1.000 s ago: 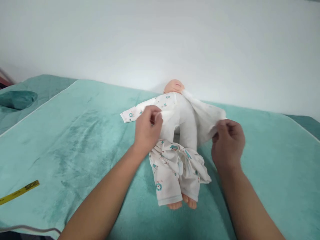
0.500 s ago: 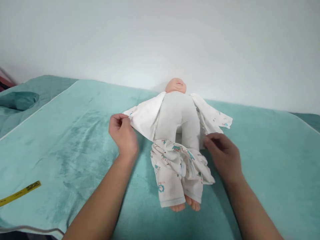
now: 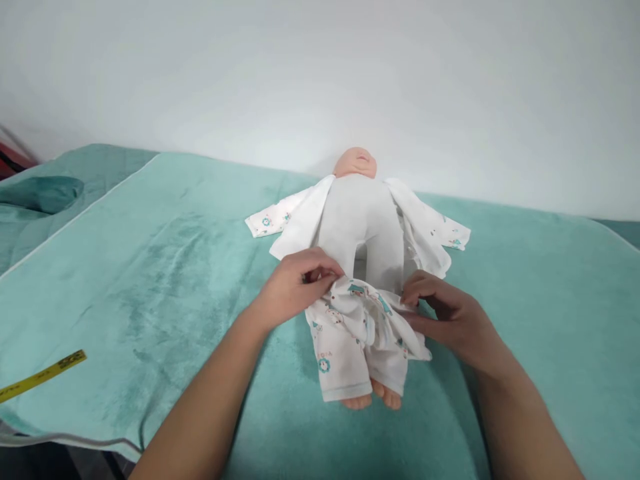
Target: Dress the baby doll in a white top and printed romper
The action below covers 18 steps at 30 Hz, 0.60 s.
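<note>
A baby doll (image 3: 357, 210) lies on its back, its head toward the wall and its feet toward me. Its white patterned top (image 3: 305, 217) is spread open on both sides, with the sleeves still on the arms. White patterned pants (image 3: 345, 363) sit bunched around its legs below the bare cloth torso. My left hand (image 3: 300, 283) pinches the waistband at the left side of the pants. At the right side, my right hand (image 3: 447, 317) has its thumb and fingers closed on the waistband.
A green plush cover (image 3: 175, 280) lies beneath the doll and reaches back to a white wall (image 3: 320, 80). A yellow strip with black print (image 3: 45, 377) lies at the left. A darker green fold (image 3: 43, 193) rises at the far left.
My hands have laid the top's two front flaps open to the sides and let go. Both have then moved down and inward to the waistband of the pants.
</note>
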Available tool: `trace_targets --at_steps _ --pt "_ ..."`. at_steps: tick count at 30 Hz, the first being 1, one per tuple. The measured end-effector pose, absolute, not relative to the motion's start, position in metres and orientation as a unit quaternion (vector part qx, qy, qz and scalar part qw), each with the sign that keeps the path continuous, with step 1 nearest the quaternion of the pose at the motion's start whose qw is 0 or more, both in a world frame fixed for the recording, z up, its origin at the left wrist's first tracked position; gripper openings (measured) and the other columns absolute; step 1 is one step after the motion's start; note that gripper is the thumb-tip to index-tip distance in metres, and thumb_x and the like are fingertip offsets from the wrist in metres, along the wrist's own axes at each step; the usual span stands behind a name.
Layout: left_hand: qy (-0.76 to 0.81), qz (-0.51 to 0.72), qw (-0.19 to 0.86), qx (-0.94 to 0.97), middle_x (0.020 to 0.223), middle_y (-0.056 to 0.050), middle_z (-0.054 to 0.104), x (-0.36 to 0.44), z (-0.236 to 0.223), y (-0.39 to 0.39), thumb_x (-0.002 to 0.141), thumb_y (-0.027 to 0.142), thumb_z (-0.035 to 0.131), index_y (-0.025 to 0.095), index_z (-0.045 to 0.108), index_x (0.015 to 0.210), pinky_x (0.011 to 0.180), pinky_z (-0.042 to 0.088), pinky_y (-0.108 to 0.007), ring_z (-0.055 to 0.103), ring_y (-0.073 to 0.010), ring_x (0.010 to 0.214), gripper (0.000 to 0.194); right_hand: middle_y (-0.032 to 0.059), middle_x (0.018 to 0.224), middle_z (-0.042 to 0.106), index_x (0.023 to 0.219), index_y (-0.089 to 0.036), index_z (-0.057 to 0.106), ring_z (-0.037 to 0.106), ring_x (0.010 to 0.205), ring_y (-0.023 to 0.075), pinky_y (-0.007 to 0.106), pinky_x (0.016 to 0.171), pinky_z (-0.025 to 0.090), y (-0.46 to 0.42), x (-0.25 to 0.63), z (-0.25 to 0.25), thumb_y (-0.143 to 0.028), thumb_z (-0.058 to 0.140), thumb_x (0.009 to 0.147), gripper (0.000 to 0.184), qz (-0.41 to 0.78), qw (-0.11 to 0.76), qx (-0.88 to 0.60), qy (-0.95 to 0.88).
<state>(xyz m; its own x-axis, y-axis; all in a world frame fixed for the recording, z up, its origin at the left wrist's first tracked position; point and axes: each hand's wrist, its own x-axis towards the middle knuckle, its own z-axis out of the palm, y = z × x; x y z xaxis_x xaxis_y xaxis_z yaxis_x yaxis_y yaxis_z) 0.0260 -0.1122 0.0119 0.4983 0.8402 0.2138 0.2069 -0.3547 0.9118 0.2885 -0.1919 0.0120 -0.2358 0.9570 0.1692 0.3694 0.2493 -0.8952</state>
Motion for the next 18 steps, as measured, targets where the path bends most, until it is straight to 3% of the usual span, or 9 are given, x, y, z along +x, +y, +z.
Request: trace_targets --at_steps 3,7,12,18 --pt "0.312 0.283 0.460 0.782 0.085 0.000 0.059 0.019 0.019 -0.113 0.081 0.024 0.067 0.022 0.074 0.096 0.067 0.044 -0.024 0.053 -0.0109 0.073 0.016 0.0017 0.083 0.056 0.082 -0.025 0.071 0.052 0.071 0.0135 0.027 0.061 0.043 -0.194 0.283 0.017 -0.032 0.073 0.083 0.007 0.379 0.340 -0.466 -0.724" --pt "0.299 0.192 0.473 0.806 0.082 0.002 0.055 0.009 0.027 -0.111 0.076 0.030 0.075 0.026 0.072 0.110 0.065 0.043 -0.024 0.053 -0.0106 0.072 0.035 0.0028 0.091 0.056 0.086 -0.028 0.075 0.055 0.084 0.0167 0.029 0.072 0.047 -0.197 0.283 0.023 -0.035 0.079 0.076 0.012 0.329 0.309 -0.482 -0.751" --pt "0.265 0.151 0.496 0.813 0.082 0.001 0.060 0.008 0.033 -0.112 0.083 0.033 0.068 0.020 0.074 0.089 0.062 0.041 -0.022 0.054 -0.0097 0.070 0.017 0.0047 0.107 0.050 0.098 -0.031 0.074 0.055 0.101 0.0194 0.029 0.081 0.052 -0.201 0.291 0.028 -0.031 0.078 0.077 0.021 0.423 0.223 -0.433 -0.764" --pt "0.246 0.188 0.504 0.806 0.064 0.003 0.049 0.011 0.030 -0.114 0.091 0.038 0.056 0.015 0.053 0.060 0.056 0.034 -0.023 0.045 -0.0079 0.059 0.039 0.0044 0.107 0.046 0.091 -0.027 0.066 0.053 0.096 0.0166 0.024 0.069 0.051 -0.207 0.286 0.029 -0.020 0.070 0.082 0.012 0.427 0.226 -0.453 -0.750"
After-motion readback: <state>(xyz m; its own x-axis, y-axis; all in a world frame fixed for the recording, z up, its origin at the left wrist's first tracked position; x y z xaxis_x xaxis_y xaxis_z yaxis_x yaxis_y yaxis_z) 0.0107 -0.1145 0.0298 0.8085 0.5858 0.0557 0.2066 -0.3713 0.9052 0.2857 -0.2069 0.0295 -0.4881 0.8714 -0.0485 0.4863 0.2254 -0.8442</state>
